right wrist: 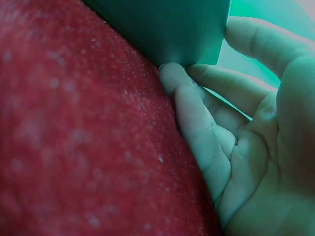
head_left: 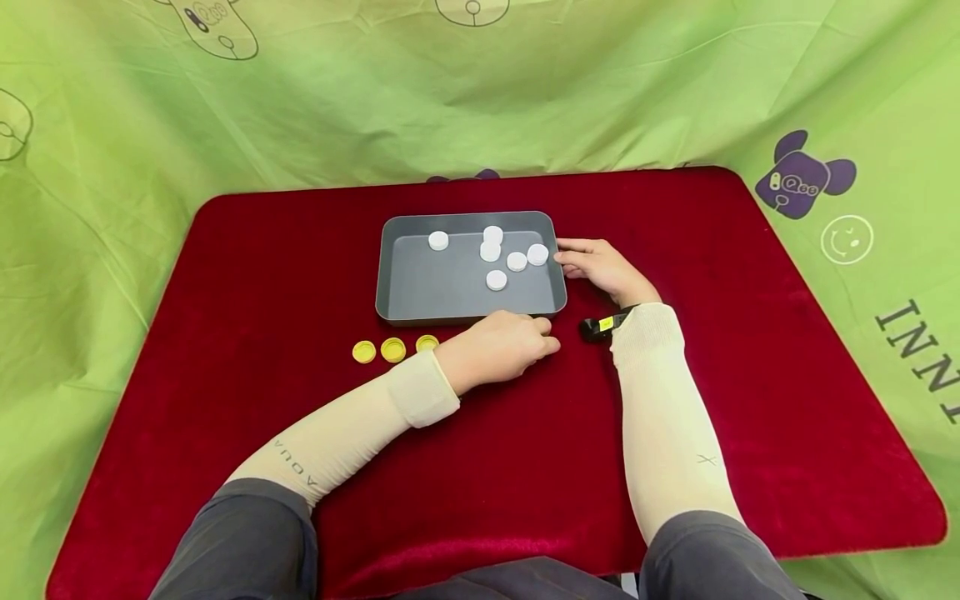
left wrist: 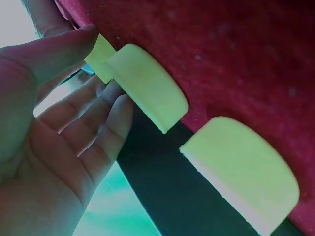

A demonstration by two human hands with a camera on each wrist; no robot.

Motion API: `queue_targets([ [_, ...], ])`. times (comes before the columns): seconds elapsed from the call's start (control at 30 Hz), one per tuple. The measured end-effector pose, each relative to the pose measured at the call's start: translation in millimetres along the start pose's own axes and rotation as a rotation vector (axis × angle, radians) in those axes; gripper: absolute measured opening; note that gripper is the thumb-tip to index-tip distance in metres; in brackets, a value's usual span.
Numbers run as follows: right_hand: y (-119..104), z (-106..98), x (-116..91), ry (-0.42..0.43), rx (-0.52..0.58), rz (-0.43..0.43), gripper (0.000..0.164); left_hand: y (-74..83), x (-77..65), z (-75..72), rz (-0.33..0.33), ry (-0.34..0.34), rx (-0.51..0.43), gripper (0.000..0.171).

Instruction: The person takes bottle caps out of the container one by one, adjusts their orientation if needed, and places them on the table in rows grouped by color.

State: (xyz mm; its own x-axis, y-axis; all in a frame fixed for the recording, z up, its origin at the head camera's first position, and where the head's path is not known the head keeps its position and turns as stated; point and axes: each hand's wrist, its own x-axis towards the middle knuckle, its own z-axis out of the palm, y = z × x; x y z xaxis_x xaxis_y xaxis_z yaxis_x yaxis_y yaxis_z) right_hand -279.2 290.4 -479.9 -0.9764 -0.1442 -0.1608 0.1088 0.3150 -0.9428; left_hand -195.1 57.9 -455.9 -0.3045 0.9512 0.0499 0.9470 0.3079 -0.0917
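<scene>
In the head view, a grey rectangular tray holds several white bottle caps. Along its front side, my left hand is low over the table, palm hidden from above. The left wrist view shows its thumb and fingertips on either side of a yellow bottle cap, pinching it. Two more yellow caps stand beside that hand in the same view. At the tray's right end, my right hand touches the outer wall with extended fingers; its wrist view shows fingertips at the tray's lower corner.
Three yellow caps lie in a row left of my left hand, hollow side up. A red velvety cloth covers the table. Green printed fabric hangs behind it. A black wrist camera sits at my right wrist.
</scene>
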Motion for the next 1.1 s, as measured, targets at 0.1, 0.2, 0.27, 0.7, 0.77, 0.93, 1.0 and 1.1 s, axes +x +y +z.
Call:
queue_targets([
  [0.1,0.4,0.2,0.4,-0.004,-0.001,-0.001,0.047,-0.6,-1.6,-0.5,0.004,0.010,-0.002,0.016],
  [0.2,0.5,0.7,0.6,-0.010,0.003,-0.007,0.047,-2.3,-4.7,-2.0,0.000,0.030,-0.015,0.018],
  [0.27,0.5,1.1,0.7,-0.011,0.012,-0.011,0.046,-3.8,-7.5,-4.0,-0.007,0.049,-0.031,0.022],
  [0.7,-0.7,0.9,-1.1,-0.018,-0.002,-0.023,0.047,-16.9,-23.8,-16.7,-0.052,0.066,-0.093,0.018],
  [0.77,-0.6,0.9,-1.5,-0.015,-0.002,-0.021,0.047,-19.3,-26.6,-18.0,-0.044,0.082,-0.089,0.015],
  [0.93,-0.1,1.2,-1.4,-0.011,-0.005,-0.018,0.047,-26.2,-36.1,-23.6,-0.050,0.110,-0.077,0.015],
  [1.0,-0.1,1.1,-1.3,-0.013,-0.007,-0.023,0.047,-29.6,-40.9,-25.8,-0.066,0.113,-0.083,0.017],
  [1.1,-0.2,0.9,-0.9,-0.009,-0.007,-0.030,0.046,-34.3,-48.9,-28.8,-0.095,0.114,-0.106,0.017],
])
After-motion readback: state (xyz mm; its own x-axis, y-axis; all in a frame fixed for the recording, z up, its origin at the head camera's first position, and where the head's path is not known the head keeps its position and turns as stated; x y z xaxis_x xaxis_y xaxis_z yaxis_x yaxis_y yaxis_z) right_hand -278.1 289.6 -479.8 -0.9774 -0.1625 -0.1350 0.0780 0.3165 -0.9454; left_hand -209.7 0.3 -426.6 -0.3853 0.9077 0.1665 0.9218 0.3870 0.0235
